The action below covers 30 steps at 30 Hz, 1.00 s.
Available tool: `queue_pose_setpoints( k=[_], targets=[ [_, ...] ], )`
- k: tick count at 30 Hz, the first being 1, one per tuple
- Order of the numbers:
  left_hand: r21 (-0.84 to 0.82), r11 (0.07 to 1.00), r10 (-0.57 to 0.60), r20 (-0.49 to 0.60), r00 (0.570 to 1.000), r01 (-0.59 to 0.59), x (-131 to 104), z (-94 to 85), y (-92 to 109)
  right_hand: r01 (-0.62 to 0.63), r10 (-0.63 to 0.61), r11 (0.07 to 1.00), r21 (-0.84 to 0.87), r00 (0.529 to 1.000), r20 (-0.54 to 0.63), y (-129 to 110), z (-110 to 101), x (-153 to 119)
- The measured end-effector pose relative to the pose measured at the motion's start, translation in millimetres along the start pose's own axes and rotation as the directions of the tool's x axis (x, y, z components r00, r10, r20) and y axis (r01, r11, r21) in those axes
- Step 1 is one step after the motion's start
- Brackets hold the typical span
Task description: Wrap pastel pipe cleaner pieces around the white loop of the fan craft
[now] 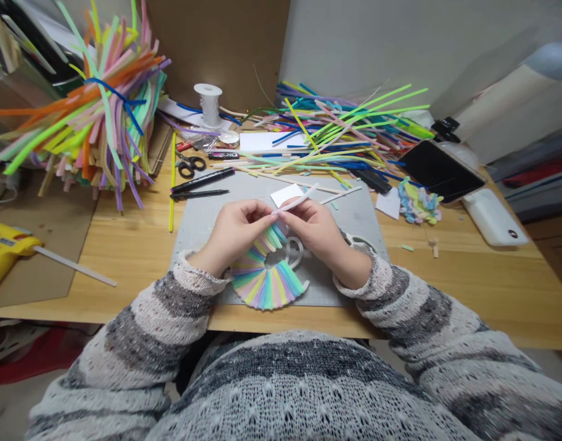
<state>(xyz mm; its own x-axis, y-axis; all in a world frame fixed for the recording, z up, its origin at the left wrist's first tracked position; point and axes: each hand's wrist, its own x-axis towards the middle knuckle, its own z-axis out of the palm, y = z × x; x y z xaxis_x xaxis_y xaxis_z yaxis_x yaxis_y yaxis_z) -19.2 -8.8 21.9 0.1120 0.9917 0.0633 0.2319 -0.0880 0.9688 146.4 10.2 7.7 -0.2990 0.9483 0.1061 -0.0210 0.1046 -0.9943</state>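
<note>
A curved, fan-like band of pastel pipe cleaners (pixel 269 288) in yellow, green, blue, pink and purple hangs below my fingers, over the grey cutting mat. My left hand (pixel 239 229) is closed, pinching the band's upper end between thumb and finger. Right beside it, my right hand (pixel 318 233) pinches a white pipe cleaner (pixel 303 199), whose free end sticks out up and to the right. Both sets of fingertips nearly touch. A white loop (pixel 294 252) curls below my right hand, and a pale tip pokes out at the band's lower right end.
Around the mat (pixel 198 226) lie black scissors (pixel 190 165), markers (pixel 202 182), a wire spool (pixel 210 107) and heaped pipe cleaners (pixel 345 131). A large bundle (pixel 97 116) stands left, above a yellow glue gun (pixel 8 251). At right are a phone (pixel 441 171) and pastel scraps (pixel 419 201).
</note>
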Motion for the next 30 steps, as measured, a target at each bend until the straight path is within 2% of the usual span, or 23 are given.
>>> queue_pose_setpoints(
  k=[4,8,16,19,25,30],
  targets=[
    [-0.090,0.996,0.005,-0.011,1.000,-0.006,-0.3,2.5,1.8,0.001,-0.001,1.000,0.003,1.000,-0.004,2.4,1.2,-0.6],
    [-0.106,0.994,0.015,-0.032,0.999,-0.018,-0.3,3.8,4.3,0.004,-0.004,0.999,-0.033,1.000,-0.029,5.3,2.1,-1.8],
    [-0.110,0.994,0.013,0.020,1.000,-0.010,2.3,2.6,0.8,0.081,-0.100,0.957,-0.279,0.994,-0.054,1.6,0.4,-5.6],
    [-0.058,0.998,0.033,0.040,0.999,-0.031,2.3,2.3,0.0,0.074,-0.079,0.976,-0.203,0.997,-0.015,-0.2,0.8,-4.6],
    [0.000,0.999,0.036,0.028,0.999,-0.036,1.0,2.1,2.2,-0.064,0.062,0.997,0.043,0.997,0.046,-2.2,1.4,-1.5],
    [0.014,0.999,0.048,0.038,0.998,-0.049,0.8,1.5,3.1,-0.113,0.102,0.990,0.083,0.987,0.126,-5.8,-0.5,-0.6]
  ],
)
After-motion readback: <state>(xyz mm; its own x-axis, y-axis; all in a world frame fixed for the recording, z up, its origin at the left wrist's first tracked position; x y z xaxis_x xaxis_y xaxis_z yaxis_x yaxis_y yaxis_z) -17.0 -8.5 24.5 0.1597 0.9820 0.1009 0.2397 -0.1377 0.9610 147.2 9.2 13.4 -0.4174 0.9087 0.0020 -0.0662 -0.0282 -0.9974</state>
